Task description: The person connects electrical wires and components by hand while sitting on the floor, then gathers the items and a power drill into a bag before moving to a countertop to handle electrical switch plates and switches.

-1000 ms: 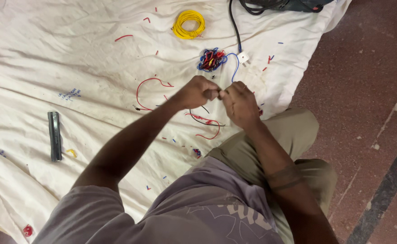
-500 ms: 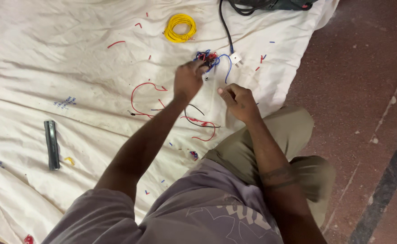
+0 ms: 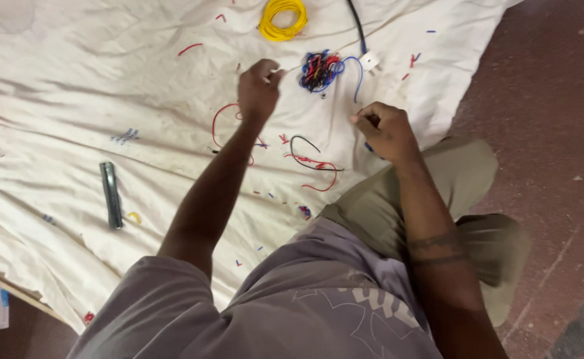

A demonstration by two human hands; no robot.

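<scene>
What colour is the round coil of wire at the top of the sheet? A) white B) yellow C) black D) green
B: the coil of wire lying on the white sheet, beyond the left hand, is bright yellow.

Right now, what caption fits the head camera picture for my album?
Left hand pinches something small beside a wire tangle; right hand stays closed over the white sheet.

yellow wire coil [image 3: 283,18]: 1 | wire bundle [image 3: 318,70]: 1 | white plug [image 3: 370,61]: 1 | metal tool [image 3: 111,195]: 1
</scene>
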